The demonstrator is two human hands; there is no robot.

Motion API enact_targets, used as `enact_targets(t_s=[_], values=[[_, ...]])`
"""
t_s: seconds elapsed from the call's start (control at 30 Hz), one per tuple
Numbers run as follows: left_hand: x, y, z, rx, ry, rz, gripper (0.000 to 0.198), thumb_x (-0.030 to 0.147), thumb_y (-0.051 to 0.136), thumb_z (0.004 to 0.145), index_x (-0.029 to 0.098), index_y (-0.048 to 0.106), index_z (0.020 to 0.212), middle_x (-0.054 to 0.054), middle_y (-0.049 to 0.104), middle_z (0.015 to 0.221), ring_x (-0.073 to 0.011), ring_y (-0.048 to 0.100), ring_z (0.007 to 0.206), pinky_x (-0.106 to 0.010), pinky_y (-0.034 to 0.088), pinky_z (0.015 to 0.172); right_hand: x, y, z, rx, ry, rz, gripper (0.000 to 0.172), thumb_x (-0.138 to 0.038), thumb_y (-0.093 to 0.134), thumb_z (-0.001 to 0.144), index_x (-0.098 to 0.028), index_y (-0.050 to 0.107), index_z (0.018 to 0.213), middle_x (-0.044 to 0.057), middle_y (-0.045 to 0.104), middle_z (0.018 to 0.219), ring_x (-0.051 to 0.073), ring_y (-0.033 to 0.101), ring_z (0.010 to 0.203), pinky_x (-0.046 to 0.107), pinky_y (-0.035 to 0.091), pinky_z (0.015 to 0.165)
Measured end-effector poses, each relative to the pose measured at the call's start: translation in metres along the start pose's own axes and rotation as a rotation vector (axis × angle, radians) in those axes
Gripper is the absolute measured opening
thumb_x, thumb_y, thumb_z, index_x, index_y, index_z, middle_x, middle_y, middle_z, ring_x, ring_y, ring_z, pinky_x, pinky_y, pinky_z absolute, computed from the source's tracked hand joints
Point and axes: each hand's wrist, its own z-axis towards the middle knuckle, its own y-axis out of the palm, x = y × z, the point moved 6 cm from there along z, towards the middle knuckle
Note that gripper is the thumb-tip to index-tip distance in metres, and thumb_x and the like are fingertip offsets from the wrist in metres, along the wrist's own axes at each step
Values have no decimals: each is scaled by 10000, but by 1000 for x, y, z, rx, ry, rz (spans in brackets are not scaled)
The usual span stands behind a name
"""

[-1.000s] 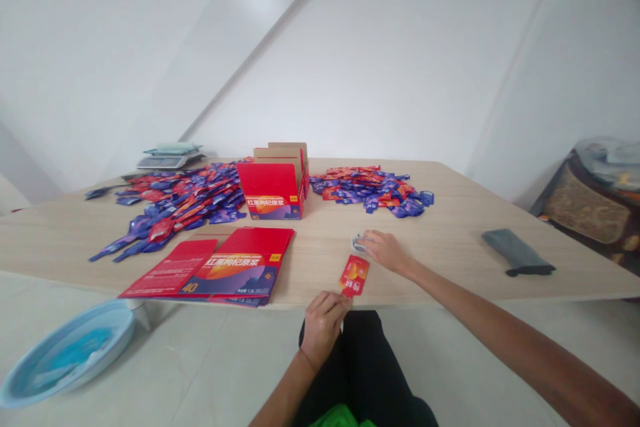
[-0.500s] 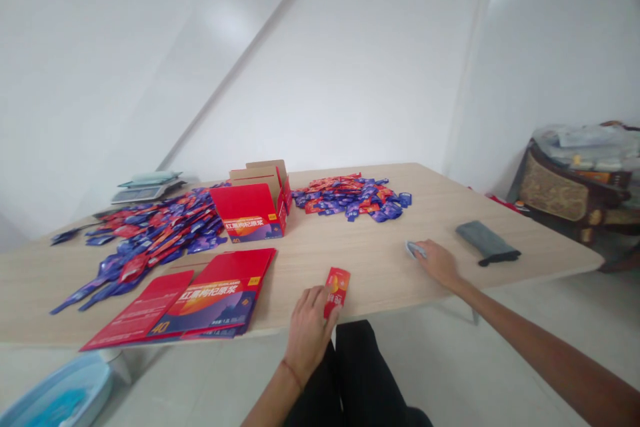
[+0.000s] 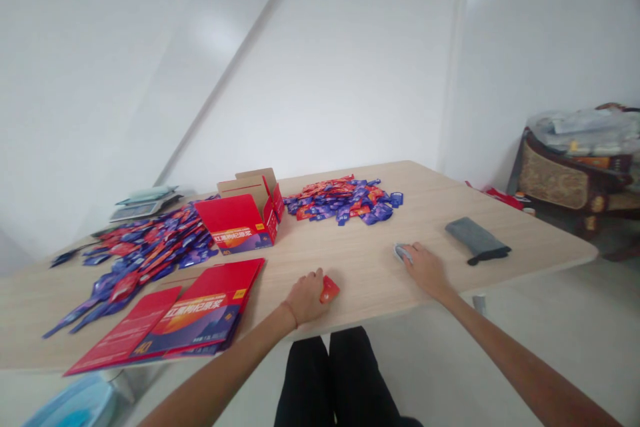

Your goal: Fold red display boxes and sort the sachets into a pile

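Note:
My left hand [image 3: 306, 298] rests low over the table near its front edge, fingers curled round a small red sachet [image 3: 330, 289]. Only one end of the sachet sticks out past the fingers. Further right, my right hand [image 3: 424, 268] presses a small pale grey thing [image 3: 401, 252] against the tabletop; most of it is under the fingers, so its kind cannot be made out. To the right of that hand lies a folded grey cloth [image 3: 477, 238] with a dark end. Left of my left hand are flat red and purple cartons [image 3: 195, 313], stacked at the front edge.
An open red box [image 3: 237, 223] stands behind the flat cartons. Heaps of red and purple sachets lie left [image 3: 150, 240] and behind [image 3: 345, 197]. A scale [image 3: 145, 205] sits back left. Below are a blue basin [image 3: 75, 403] and, right, a loaded armchair [image 3: 555, 177].
My left hand has closed further over the red sachet, covering more of it. The right hand keeps its hold on the grey thing. The whole view has shifted slightly.

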Motion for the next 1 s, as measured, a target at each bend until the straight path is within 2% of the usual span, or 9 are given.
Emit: enact_targets(t_s=[0.17, 0.3, 0.37, 0.43, 0.53, 0.67, 0.8, 0.93, 1.0], values=[[1, -20, 4, -12, 257, 129, 919, 226, 663, 725, 131, 295, 1562, -221, 574, 1357, -362, 636, 1130, -454, 537, 943, -2, 4, 1, 6, -12, 5, 338, -294, 439, 1028, -245, 650, 1289, 87, 663, 1192, 203, 634, 985, 283, 416, 763], [-11, -40, 19, -6, 424, 285, 934, 75, 593, 766, 188, 216, 1612, -201, 507, 1463, -333, 589, 1219, -427, 524, 973, -2, 4, 1, 2, -21, 16, 342, -290, 443, 1025, -243, 647, 1295, 93, 661, 1191, 210, 638, 978, 294, 421, 759], [-22, -48, 29, -2, 512, 299, 821, 63, 539, 849, 214, 257, 1604, -176, 526, 1450, -304, 563, 1276, -409, 481, 1046, -2, 4, 1, 4, -15, 13, 345, -286, 436, 1027, -241, 646, 1296, 93, 659, 1195, 208, 640, 972, 295, 420, 749], [-34, -52, 37, -7, 592, 252, 620, 100, 446, 959, 250, 378, 1557, -150, 566, 1412, -267, 543, 1319, -394, 417, 1126, -3, 4, 0, 15, -8, 5, 344, -283, 438, 1025, -243, 645, 1297, 93, 658, 1201, 204, 639, 973, 292, 419, 748], [-54, -48, 44, -57, 647, 95, 447, 182, 377, 1035, 297, 560, 1427, -116, 642, 1325, -218, 549, 1331, -354, 370, 1180, -4, 4, 0, 20, -10, -5, 338, -278, 437, 1024, -242, 651, 1284, 92, 659, 1202, 200, 639, 973, 288, 420, 756], [-82, -32, 46, -91, 577, -33, 408, 230, 406, 1035, 298, 603, 1386, -90, 674, 1326, -196, 546, 1358, -337, 374, 1195, -5, 3, 0, 18, -22, -7, 336, -281, 423, 1032, -237, 650, 1275, 91, 656, 1208, 201, 640, 982, 285, 419, 764], [-103, -32, 43, -61, 520, 61, 473, 140, 382, 1018, 320, 583, 1406, -56, 606, 1453, -192, 513, 1394, -354, 346, 1205, -4, 3, 0, 12, -22, 3, 334, -293, 424, 1037, -234, 649, 1277, 94, 653, 1197, 202, 639, 986, 280, 411, 760], [-121, -54, 43, 65, 206, 153, 565, 40, 407, 954, 296, 549, 1438, -78, 565, 1485, -227, 522, 1376, -380, 413, 1145, -2, 5, 0, 17, -11, 16, 343, -283, 427, 1032, -241, 648, 1291, 94, 650, 1201, 200, 640, 988, 280, 411, 770], [-120, -61, 39, 130, 64, 144, 609, 11, 410, 917, 248, 514, 1468, -120, 556, 1480, -255, 562, 1332, -405, 463, 1096, -2, 7, 1, 18, -7, 15, 346, -277, 432, 1025, -247, 653, 1289, 92, 651, 1206, 201, 637, 991, 285, 419, 779]])
